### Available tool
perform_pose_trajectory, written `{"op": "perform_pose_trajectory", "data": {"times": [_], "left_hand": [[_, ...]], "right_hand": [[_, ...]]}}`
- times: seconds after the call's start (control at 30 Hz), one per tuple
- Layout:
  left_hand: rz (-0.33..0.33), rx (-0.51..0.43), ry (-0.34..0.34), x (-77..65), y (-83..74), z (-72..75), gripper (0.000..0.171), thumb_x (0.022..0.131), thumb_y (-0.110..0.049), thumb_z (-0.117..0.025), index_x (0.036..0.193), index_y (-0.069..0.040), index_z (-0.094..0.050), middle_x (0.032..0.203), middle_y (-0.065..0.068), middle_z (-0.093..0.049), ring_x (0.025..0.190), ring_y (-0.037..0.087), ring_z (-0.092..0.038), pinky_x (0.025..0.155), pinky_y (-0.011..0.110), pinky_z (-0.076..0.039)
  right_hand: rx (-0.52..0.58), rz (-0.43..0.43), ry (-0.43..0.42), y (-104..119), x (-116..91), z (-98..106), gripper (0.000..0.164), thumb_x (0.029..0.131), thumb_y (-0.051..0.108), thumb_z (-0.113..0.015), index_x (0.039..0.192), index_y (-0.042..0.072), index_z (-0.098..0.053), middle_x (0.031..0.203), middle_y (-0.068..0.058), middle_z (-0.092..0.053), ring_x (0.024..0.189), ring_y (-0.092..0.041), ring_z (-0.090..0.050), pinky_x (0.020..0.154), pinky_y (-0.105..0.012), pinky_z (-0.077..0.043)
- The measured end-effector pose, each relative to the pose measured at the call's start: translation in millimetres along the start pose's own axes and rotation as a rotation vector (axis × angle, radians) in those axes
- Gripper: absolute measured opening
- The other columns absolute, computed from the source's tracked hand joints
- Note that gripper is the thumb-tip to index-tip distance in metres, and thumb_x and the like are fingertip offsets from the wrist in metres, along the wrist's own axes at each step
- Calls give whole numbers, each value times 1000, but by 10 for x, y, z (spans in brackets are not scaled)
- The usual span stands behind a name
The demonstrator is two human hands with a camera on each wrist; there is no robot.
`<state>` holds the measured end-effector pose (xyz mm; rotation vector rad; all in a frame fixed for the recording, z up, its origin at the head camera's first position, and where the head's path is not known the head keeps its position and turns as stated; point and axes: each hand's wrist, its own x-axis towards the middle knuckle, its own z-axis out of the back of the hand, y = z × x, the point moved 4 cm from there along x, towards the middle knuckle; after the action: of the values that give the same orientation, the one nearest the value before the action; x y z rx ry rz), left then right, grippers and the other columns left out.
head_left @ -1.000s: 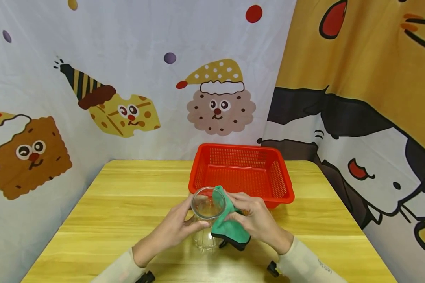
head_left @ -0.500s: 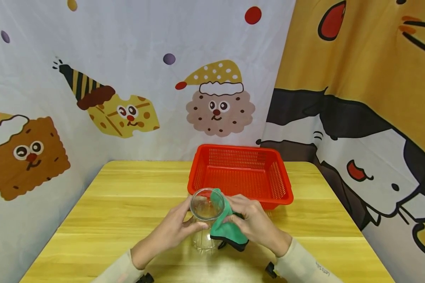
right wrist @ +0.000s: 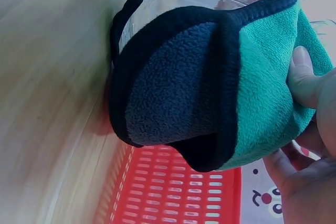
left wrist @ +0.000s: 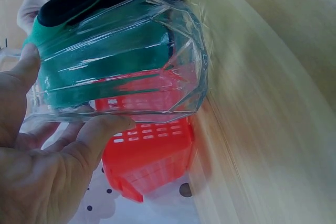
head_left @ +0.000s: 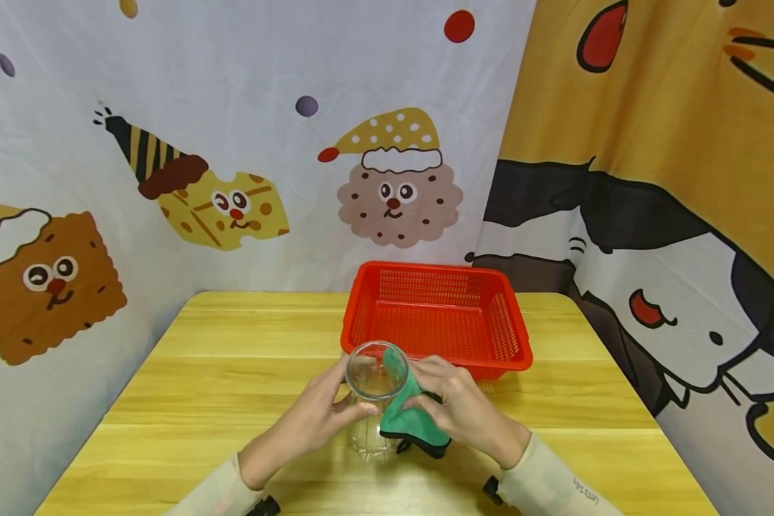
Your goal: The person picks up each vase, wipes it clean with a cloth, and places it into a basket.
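Observation:
A clear glass jar with a faceted lower body [left wrist: 121, 77] is upright in the head view, its round mouth facing up. My left hand [head_left: 309, 419] grips it near the top from the left side, thumb in front. On the right, my right hand [head_left: 467, 408] pinches a green cloth with dark grey backing and black edging [right wrist: 268, 82]. The cloth lies against the jar's right side near the rim, and its lower part hangs down. A black loop [right wrist: 125, 19] sticks out from the cloth's edge. Through the glass, the green cloth shows in the left wrist view.
A red plastic basket with slotted walls [head_left: 438, 322] stands just behind the hands on the wooden table [head_left: 232, 373]. A curtain with cartoon prints [head_left: 245, 86] hangs behind the table and along its right side.
The cloth's top end has dropped slightly at the jar's rim, and the right hand has shifted a little with it. The left hand keeps its grip on the jar.

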<state>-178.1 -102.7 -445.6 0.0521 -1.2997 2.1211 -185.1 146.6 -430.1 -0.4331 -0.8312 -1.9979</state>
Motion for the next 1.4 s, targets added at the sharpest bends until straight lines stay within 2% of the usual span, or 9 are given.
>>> {"op": "perform_pose_trajectory", "data": {"times": [0.13, 0.27, 0.43, 0.57, 0.8, 1.07, 1.27, 1.4], "left_hand": [[-7, -2, 4, 13, 2, -27, 69, 106, -21, -87, 165, -7, -53, 156, 21, -72, 151, 51, -67, 98, 35, -73], [9, 3, 2, 14, -8, -39, 70, 106, -22, -88, 165, -9, -53, 156, 19, -72, 151, 49, -68, 98, 33, -73], [16, 13, 0, 15, -28, -44, 70, 106, -24, -88, 166, -10, -54, 157, 18, -72, 151, 47, -68, 98, 30, -72], [16, 29, -2, 16, -41, -46, 71, 106, -25, -88, 166, -9, -54, 156, 18, -73, 149, 46, -70, 99, 31, -72], [29, 29, -3, -9, -24, -41, 68, 106, -25, -88, 164, -11, -55, 153, 17, -74, 148, 46, -70, 102, 39, -73], [14, 49, -15, -9, -21, -7, 69, 105, -24, -89, 164, -12, -55, 152, 17, -75, 146, 45, -72, 104, 43, -73], [17, 28, -5, -6, -6, 5, 68, 106, -23, -88, 165, -14, -54, 155, 20, -73, 148, 48, -70, 102, 37, -72], [2, 24, -9, -7, 3, 0, 68, 106, -22, -87, 164, -12, -54, 153, 22, -74, 147, 51, -70, 100, 35, -73]], "right_hand": [[-19, -8, 16, 4, -18, 7, 61, 89, 3, -97, 147, -1, -78, 151, -18, -79, 126, -31, -81, 104, -40, -73], [-32, 10, 30, -5, -48, 1, 67, 90, 3, -97, 152, -3, -73, 151, -18, -79, 123, -29, -80, 102, -37, -74], [6, 67, 14, -82, -115, -22, 64, 100, 12, -92, 158, 0, -69, 157, -16, -75, 123, -22, -79, 100, -29, -72], [15, 67, 28, -104, -146, -40, 63, 103, 18, -89, 160, 2, -68, 158, -15, -75, 120, -17, -78, 98, -23, -71], [-48, -33, 125, -23, -135, -66, 69, 94, 8, -96, 156, -5, -69, 151, -20, -78, 114, -22, -78, 96, -24, -72], [-113, -16, 163, -50, -150, -125, 69, 95, 13, -97, 155, -6, -69, 149, -20, -79, 110, -19, -78, 94, -21, -71], [-155, -54, 241, -77, -178, -170, 66, 98, 16, -94, 154, -10, -68, 148, -25, -79, 114, -24, -79, 97, -29, -73], [-183, -93, 306, -93, -195, -190, 66, 100, 18, -92, 154, -11, -67, 150, -26, -76, 126, -30, -83, 112, -53, -70]]}}
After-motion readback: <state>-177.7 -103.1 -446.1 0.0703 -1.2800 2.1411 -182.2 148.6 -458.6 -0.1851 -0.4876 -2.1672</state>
